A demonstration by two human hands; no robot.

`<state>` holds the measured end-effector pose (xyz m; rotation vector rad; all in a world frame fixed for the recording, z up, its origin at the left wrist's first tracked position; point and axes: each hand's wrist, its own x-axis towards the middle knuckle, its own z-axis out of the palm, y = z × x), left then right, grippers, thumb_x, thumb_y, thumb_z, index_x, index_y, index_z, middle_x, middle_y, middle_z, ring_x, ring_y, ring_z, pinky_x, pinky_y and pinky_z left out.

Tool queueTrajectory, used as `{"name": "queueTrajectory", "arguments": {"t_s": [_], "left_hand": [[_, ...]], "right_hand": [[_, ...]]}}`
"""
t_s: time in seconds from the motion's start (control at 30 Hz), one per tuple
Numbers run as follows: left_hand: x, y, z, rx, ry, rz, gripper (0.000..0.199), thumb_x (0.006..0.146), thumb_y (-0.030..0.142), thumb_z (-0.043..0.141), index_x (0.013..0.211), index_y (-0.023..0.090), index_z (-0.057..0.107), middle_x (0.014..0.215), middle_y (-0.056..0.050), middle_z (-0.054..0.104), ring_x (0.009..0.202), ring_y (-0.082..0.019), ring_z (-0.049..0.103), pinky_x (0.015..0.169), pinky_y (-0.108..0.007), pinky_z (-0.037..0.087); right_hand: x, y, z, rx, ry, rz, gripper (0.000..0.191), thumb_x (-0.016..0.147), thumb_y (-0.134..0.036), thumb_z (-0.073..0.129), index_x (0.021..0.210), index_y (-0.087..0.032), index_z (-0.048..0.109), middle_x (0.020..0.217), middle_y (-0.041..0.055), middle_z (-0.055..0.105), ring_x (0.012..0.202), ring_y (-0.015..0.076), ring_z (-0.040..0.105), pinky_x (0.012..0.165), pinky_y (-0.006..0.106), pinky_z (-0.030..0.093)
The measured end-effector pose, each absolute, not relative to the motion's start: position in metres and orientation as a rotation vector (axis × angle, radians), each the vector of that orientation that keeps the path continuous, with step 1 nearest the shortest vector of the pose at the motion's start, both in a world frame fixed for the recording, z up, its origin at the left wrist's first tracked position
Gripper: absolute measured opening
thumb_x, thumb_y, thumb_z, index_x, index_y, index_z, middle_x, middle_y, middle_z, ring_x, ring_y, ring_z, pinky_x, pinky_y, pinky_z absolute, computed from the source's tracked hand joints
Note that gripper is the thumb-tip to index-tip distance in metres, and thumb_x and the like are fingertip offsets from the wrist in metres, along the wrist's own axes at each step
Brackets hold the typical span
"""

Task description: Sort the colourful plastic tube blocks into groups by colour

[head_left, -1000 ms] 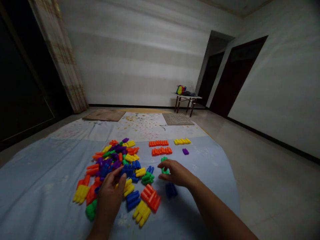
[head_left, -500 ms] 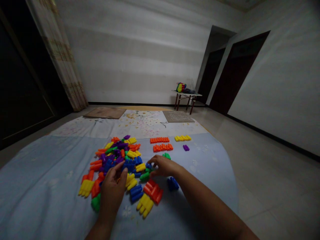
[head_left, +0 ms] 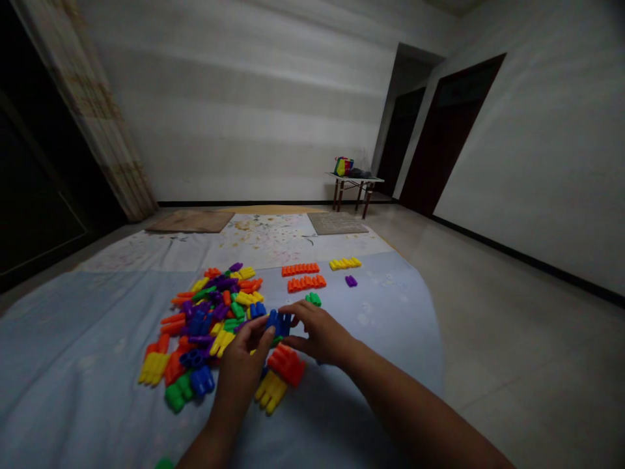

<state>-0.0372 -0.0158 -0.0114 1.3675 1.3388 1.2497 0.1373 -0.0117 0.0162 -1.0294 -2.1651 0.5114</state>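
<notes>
The blue pieces (head_left: 273, 320) lie directly between the fingers of the left hand (head_left: 240, 361) and those of the right hand (head_left: 322, 332), neither hand clearly nearer. Left fingers are closed on their left side, right fingers on their right; whether the pieces are joined is too blurred to tell. Their tubes run roughly away from the person, across the line between the hands.

Left of and beyond the left fingers spreads the mixed pile (head_left: 217, 284), its near edge close to that hand. Nearer the person than the fingertips lie a red piece (head_left: 288, 365) and a yellow piece (head_left: 271, 391), touching. Just beyond the right fingers is a green piece (head_left: 313, 299), with the orange rows (head_left: 300, 269) farther out. Right of the right forearm, the cloth (head_left: 390, 345) stretches to its curved edge.
</notes>
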Motion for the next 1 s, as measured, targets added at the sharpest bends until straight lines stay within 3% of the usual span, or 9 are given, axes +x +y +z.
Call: {"name": "queueTrajectory", "arguments": {"t_s": [0.23,0.4,0.6,1.0], "left_hand": [[-0.030,-0.030,-0.016,2.161,1.348,0.965,0.041,0.079,0.046,0.051,0.111,0.022,0.060,0.110,-0.009,0.064,0.106,-0.023,0.057,0.095,-0.045,0.043],[-0.032,-0.026,-0.034,2.604,1.229,0.634,0.035,0.078,0.041,0.054,0.107,0.024,0.063,0.110,-0.008,0.065,0.105,-0.025,0.056,0.097,-0.049,0.039],[-0.037,-0.028,-0.029,2.648,1.219,0.481,0.034,0.081,0.041,0.048,0.107,0.024,0.061,0.107,-0.009,0.065,0.103,-0.024,0.057,0.098,-0.050,0.035],[-0.043,-0.029,-0.033,2.627,1.231,0.476,0.031,0.081,0.039,0.049,0.106,0.027,0.061,0.108,-0.006,0.065,0.105,-0.023,0.056,0.102,-0.053,0.027]], "right_hand": [[0.209,-0.022,0.005,-1.286,-2.006,0.604,0.051,0.072,-0.019,0.064,0.121,-0.021,0.050,0.107,0.0061,0.060,0.084,0.0141,0.058,0.066,0.026,0.047],[0.243,-0.040,-0.004,-1.425,-2.041,0.759,0.045,0.070,-0.023,0.066,0.114,-0.021,0.057,0.102,0.0054,0.062,0.087,0.0165,0.058,0.073,0.029,0.047],[0.238,-0.062,-0.005,-1.356,-2.221,0.882,0.047,0.066,-0.027,0.070,0.112,-0.024,0.060,0.106,0.0048,0.054,0.094,0.0169,0.054,0.085,0.030,0.043],[0.224,-0.059,-0.020,-1.344,-2.315,0.896,0.050,0.068,-0.028,0.068,0.117,-0.025,0.059,0.100,0.0036,0.053,0.087,0.0164,0.053,0.080,0.026,0.043]]}}
